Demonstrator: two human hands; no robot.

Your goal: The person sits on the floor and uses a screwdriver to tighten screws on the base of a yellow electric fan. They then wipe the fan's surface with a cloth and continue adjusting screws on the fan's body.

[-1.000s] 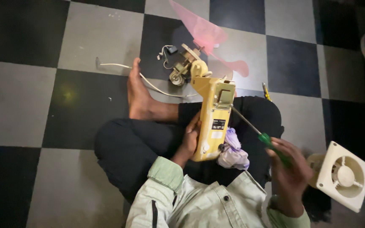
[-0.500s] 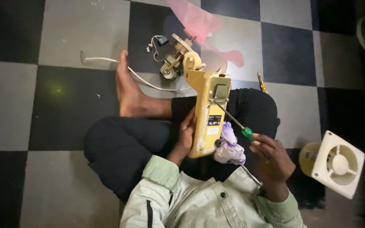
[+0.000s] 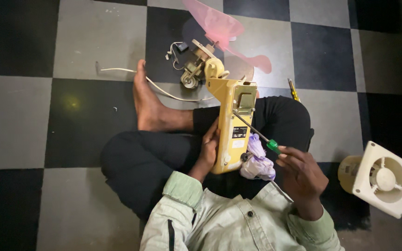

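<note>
Screwdriver point(image 3: 257, 134) gripped in your right hand point(image 3: 301, 174), keep it square while your left hand point(image 3: 208, 148) clasps the yellow fan body point(image 3: 232, 125) steady

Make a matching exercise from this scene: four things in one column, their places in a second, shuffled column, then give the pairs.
Things:
1. yellow fan housing
2. screwdriver
3. white exhaust fan
4. pink fan blade

Places:
A. on the floor beyond the person's lap
B. gripped by the right hand
C. on the floor to the person's right
D. steadied on the lap by the left hand

Pairs: 1-D, 2-B, 3-C, 4-A
</note>
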